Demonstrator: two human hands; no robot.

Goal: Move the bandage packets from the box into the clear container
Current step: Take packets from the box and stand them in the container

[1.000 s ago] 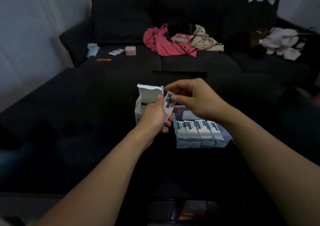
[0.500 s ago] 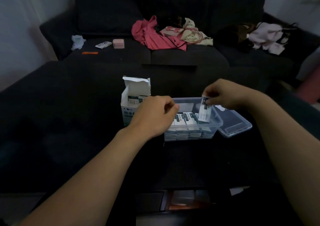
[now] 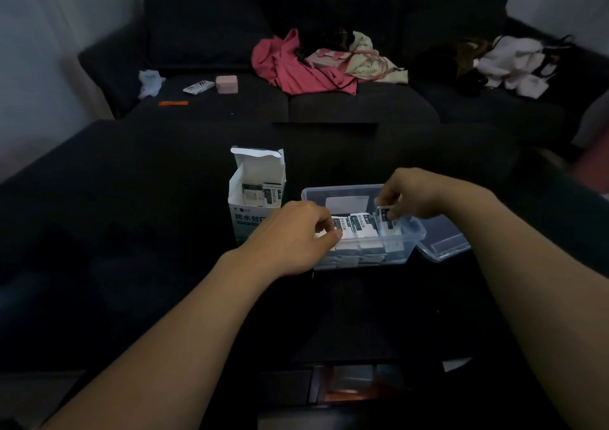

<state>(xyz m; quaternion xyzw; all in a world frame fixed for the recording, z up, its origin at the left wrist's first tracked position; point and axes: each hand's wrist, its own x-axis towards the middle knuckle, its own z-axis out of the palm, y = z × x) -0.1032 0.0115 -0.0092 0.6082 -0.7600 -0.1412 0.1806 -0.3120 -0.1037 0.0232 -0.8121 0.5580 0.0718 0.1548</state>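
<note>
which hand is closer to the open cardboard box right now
Left. The left hand is just in front of the box, at the clear container's near-left corner. The right hand is across the container, pinching a packet.
</note>
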